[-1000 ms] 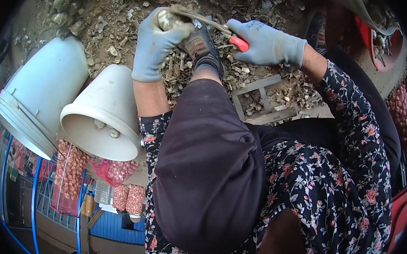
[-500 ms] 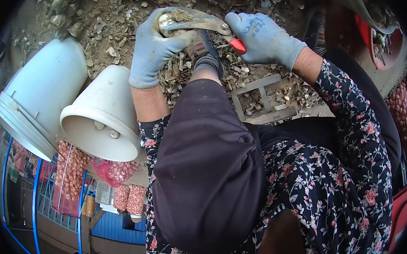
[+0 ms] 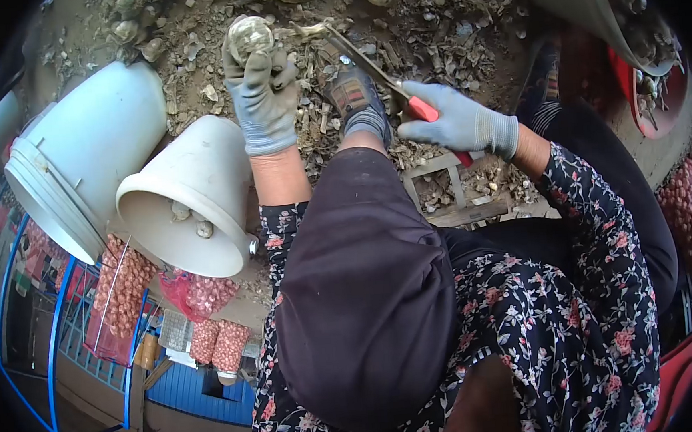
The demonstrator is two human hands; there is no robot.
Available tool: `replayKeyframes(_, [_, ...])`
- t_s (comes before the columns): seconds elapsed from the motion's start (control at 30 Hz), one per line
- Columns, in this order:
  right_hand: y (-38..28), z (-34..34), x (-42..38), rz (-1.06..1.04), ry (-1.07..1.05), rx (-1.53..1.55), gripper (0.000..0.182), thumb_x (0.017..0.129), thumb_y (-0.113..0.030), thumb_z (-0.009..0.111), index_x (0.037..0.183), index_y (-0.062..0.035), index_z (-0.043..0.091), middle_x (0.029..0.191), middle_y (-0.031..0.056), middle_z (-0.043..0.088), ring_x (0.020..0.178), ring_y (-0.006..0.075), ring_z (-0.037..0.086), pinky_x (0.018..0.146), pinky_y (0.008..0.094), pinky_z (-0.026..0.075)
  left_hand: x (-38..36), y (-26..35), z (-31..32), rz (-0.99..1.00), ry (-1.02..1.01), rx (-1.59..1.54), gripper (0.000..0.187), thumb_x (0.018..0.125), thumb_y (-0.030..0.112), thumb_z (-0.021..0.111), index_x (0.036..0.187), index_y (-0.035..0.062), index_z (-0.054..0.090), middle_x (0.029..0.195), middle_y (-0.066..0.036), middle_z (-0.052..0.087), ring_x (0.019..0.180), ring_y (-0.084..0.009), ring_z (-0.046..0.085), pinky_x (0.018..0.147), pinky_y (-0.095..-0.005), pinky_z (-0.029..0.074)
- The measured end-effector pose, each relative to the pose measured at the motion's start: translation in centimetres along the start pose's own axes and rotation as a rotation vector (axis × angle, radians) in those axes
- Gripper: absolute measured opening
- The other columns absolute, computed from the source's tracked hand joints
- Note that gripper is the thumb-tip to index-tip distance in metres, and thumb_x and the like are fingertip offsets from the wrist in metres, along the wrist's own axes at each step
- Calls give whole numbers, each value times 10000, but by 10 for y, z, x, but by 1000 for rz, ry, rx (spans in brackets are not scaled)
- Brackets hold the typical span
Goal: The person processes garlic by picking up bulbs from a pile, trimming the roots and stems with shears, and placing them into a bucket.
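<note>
Left grip: grey knit glove, palm up, fingers curled around a round off-white garlic bulb.
Right grip: grey knit glove, closed around long metal shears with red handles.
Bulb position: raised at the left fingertips, out past my dark trouser knee, over ground strewn with dry husks.
Stalk: pale dry stalk at the shears' tip, right of the bulb. Can't tell whether it's cut through or joined.
Step in hand: my read, parting stalk from bulb, at or just past the cut.
Next move calls for: steady left hold, blade clear of those fingertips.
Bucket: white tapered plastic bucket, left of my left forearm, mouth towards me, two pale bulbs inside.
Hard to make out: right fingertips hidden behind the handles; can't confirm if the blades are parted. Big grey tub, upper right, cut off by the frame edge; its contents look like more bulbs, not certain.
</note>
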State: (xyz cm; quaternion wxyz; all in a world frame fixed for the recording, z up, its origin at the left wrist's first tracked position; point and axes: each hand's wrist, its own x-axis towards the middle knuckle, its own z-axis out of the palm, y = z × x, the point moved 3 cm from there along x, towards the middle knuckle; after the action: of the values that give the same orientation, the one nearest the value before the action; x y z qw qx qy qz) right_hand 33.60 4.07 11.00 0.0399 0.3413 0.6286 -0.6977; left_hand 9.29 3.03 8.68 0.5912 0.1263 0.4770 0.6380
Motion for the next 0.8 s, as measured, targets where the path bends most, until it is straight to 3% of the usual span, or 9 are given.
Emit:
replayKeyframes(0.07, [-4,7,7,80,-174,304,401,846,-324,638,1080,-22,516,861,108,578,807,178,608,702,330,490,-1,-8,-6,-68,-148,-399,508,781,50,725,1231,168,522,965,-48,605,657,-56,546,471,-164,446])
replayKeyframes(0.1, [-15,7,9,180,-237,487,367,858,-322,640,1027,-19,522,850,45,566,727,89,563,632,273,476,-3,-7,-2,-47,-179,-495,498,795,18,695,1241,134,506,978,-52,605,704,-94,565,537,-206,488])
replayKeyframes(0.2, [-11,17,24,181,-221,604,358,867,-339,638,971,-19,517,807,18,553,664,61,518,590,244,453,-12,-8,7,-14,-69,-263,491,799,-14,665,1242,111,495,989,-53,605,749,-141,586,630,-254,525])
replayKeyframes(0.33, [-12,20,38,77,-84,528,344,872,-343,637,890,-19,525,734,14,533,686,66,505,599,256,453,-17,-8,3,-19,-33,-171,502,779,-40,643,1239,90,492,1009,-76,605,818,-197,606,669,-279,537])
replayKeyframes(0.4, [-8,18,32,134,-154,579,350,871,-351,635,879,-17,534,759,15,543,703,73,505,616,258,453,-18,-10,-5,-29,-52,-167,473,790,-5,622,1237,79,492,1062,-95,591,859,-207,594,704,-301,538])
replayKeyframes(0.47, [-4,20,26,65,-170,561,345,867,-356,637,887,-25,539,771,14,535,705,75,496,623,254,448,-21,-14,-9,-104,-100,-474,429,811,58,601,1226,70,493,1114,-108,569,885,-207,582,731,-311,526])
replayKeyframes(0.6, [-13,16,26,114,-129,516,338,864,-347,639,878,-24,540,784,42,544,686,85,511,605,265,452,-23,-15,5,-143,-148,-344,434,811,96,600,1227,74,482,1138,-128,555,906,-206,576,722,-300,507])
replayKeyframes(0.63, [-19,13,30,-10,-51,409,343,866,-346,639,868,-19,535,748,39,540,669,88,518,587,273,454,-24,-17,6,-140,-124,-318,443,808,82,602,1233,72,477,1127,-130,560,886,-207,587,716,-300,510])
replayKeyframes(0.8, [-20,16,28,139,-25,517,304,869,-311,635,847,-18,555,689,0,539,636,67,510,576,252,447,-35,-5,15,-100,-21,-235,427,802,28,625,1204,51,482,1091,-164,583,824,-195,601,689,-306,516])
